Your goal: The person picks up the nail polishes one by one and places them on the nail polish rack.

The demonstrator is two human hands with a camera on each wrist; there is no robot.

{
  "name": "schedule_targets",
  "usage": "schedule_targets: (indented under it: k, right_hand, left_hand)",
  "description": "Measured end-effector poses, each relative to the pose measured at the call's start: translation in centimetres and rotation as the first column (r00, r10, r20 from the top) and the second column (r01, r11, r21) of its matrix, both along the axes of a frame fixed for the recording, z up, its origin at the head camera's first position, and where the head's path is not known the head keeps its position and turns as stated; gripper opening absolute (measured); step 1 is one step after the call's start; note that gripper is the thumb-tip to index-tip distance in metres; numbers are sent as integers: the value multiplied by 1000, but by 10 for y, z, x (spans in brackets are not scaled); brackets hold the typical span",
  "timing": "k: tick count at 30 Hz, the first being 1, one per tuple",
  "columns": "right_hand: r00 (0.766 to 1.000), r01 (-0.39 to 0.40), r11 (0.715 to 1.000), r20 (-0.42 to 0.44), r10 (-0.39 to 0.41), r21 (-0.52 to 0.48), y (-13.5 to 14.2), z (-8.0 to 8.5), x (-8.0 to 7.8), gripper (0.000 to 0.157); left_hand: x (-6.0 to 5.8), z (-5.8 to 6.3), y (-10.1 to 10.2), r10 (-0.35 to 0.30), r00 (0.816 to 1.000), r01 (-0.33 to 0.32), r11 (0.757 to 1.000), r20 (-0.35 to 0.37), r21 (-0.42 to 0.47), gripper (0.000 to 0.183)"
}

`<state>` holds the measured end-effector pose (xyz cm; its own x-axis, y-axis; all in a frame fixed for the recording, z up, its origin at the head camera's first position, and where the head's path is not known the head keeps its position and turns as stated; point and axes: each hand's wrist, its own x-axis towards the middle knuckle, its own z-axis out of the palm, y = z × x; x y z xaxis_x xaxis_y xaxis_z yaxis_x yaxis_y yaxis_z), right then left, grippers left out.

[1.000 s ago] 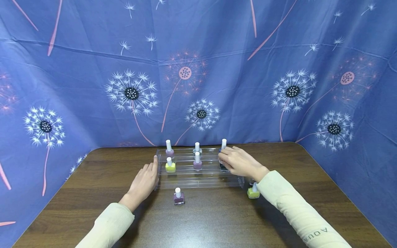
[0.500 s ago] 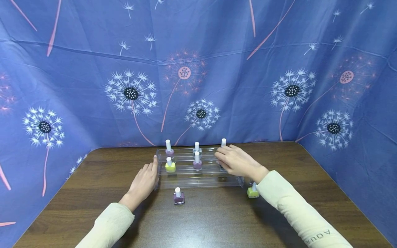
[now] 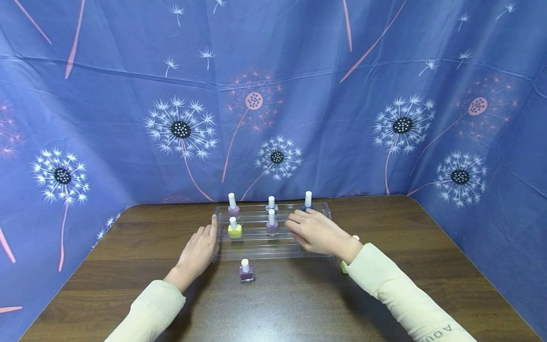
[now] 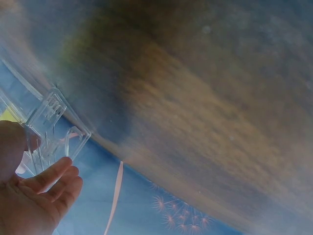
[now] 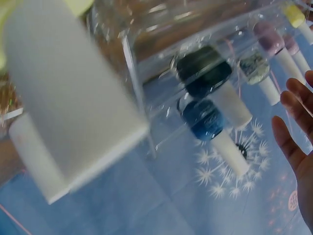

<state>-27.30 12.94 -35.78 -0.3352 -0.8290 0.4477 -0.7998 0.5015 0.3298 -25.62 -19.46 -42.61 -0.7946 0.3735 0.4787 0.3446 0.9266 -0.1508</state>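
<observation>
A clear tiered display rack (image 3: 273, 250) stands on the table with nail polish bottles on its upper tiers. My left hand (image 3: 198, 249) holds its left end, thumb and fingers on either side of the panel in the left wrist view. My right hand (image 3: 318, 232) hovers over the rack's right half, holding nothing, fingers loosely extended in the right wrist view. It hides a dark nail polish (image 5: 203, 72) from the head view. Beside that sits a blue nail polish (image 3: 307, 207). Left of the right hand is a mauve nail polish (image 3: 272, 228); a yellow one (image 3: 235, 231) stands farther left.
On the back tier are a light purple bottle (image 3: 233, 211) and a glittery one (image 3: 271, 208). A dark purple bottle (image 3: 246, 274) stands on the table before the rack. Past its right end, a yellow-green bottle (image 3: 344, 267) is partly covered by the right sleeve (image 3: 372, 268).
My right hand has drawn left from the dark bottle toward the rack's middle, uncovering the blue bottle. The right sleeve now covers more of the yellow-green bottle. My left hand stays put.
</observation>
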Motion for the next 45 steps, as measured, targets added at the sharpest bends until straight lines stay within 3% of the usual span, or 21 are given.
schedule_targets:
  k: [23, 45]
  right_hand:
    - [999, -45, 996, -24, 47, 75, -36, -27, 12, 13]
    - [994, -87, 991, 67, 81, 101, -69, -41, 19, 11]
  left_hand:
    - [1, 0, 0, -6, 1000, 6, 1000, -3, 18, 71]
    - [-1, -1, 0, -6, 1000, 6, 1000, -13, 9, 72]
